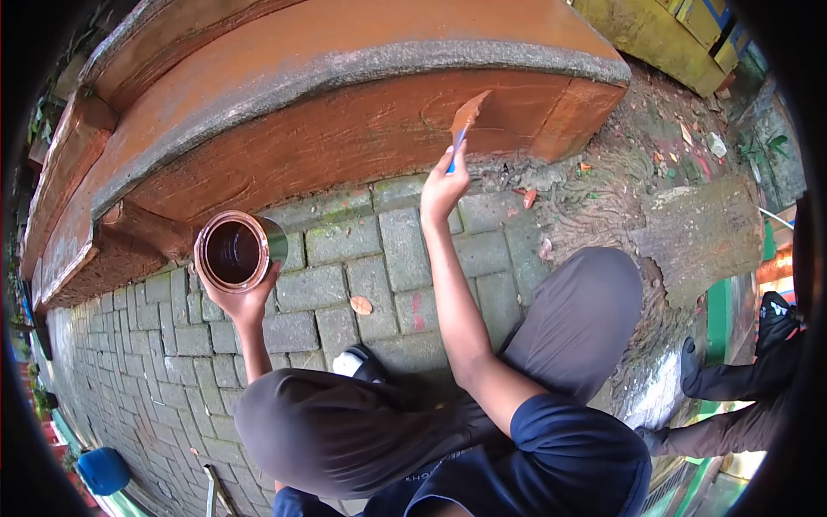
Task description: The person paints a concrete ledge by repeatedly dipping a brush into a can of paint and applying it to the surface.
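While the right grip point(446, 183) was closed around the blue-handled brush point(468, 119), whose brown-coated head lay at the red-brown ledge point(345, 129), the left grip point(243, 302) clasped the can point(276, 238) from its near side, either on or over the paving point(379, 306); which, I could not tell. A tipped wrist might have spilled the dark contents point(234, 250), and an overloaded head could have dripped below the ledge or onto the right forearm point(454, 293).

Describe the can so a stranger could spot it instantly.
Look along the long orange-brown ledge to its left half. Just below, the left hand holds the open can above grey pavers. Its round, dark mouth sets it apart from the blue-handled brush in the right hand.
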### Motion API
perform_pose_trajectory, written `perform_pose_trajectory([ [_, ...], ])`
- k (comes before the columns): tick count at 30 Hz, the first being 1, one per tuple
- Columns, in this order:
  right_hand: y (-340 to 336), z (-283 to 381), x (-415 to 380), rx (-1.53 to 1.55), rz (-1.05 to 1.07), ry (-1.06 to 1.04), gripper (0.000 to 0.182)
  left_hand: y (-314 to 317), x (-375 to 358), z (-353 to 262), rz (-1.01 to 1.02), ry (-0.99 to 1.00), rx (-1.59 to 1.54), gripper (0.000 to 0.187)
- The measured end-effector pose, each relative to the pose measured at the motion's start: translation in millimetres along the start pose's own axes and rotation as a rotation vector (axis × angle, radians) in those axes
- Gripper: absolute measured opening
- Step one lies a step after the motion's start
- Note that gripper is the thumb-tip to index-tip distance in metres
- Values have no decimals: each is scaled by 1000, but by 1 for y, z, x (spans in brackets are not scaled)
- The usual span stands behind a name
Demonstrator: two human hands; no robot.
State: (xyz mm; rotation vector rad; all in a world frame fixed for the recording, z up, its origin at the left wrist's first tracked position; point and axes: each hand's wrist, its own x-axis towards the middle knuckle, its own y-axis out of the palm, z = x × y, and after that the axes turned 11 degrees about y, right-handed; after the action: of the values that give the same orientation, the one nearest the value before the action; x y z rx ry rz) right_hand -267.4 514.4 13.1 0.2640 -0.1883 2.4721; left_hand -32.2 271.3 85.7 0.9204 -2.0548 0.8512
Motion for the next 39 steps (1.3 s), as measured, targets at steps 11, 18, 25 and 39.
perform_pose_trajectory([
  [11, 63, 38, -90, 95, 98, -119, 48, -37, 6, 4, 6, 5, 81, 106],
  [18, 78, 79, -175, 151, 595, -148, 54, -53, -8, 11, 0, -53, 99, 110],
  [25, 65, 132, -142, 4, 1011, -228, 36, -49, -16, 32, -48, -58, 111, 105],
  [39, -38, 77, 57, -49, 744, 38, 43, 33, -3, 26, -35, -40, -92, 106],
])
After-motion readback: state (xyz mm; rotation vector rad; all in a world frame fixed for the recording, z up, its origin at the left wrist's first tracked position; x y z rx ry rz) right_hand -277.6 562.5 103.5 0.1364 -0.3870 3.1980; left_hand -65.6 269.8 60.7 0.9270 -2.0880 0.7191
